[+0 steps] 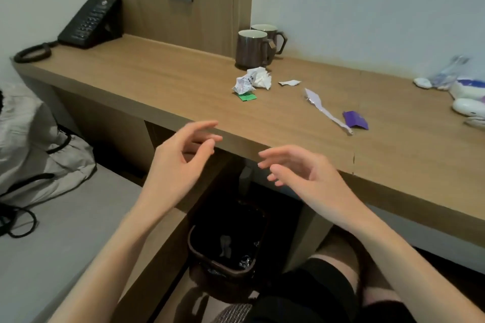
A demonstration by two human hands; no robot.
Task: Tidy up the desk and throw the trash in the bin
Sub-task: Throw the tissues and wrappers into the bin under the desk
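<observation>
The tabletop [162, 78] carried crumpled paper [252, 82] and wrappers [328, 110] at its middle. The bin [223, 257] stood below its near edge. Above it, the left hand [181, 157] and right hand [301, 173] hovered, palms facing, fingers loose, holding nothing.

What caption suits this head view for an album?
Empty left hand and right hand hover over the bin; paper and a purple wrapper litter the desk.

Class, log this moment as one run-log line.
left hand: open, empty | right hand: open, empty | crumpled paper, purple wrapper: on desk | bin: below desk edge
</observation>
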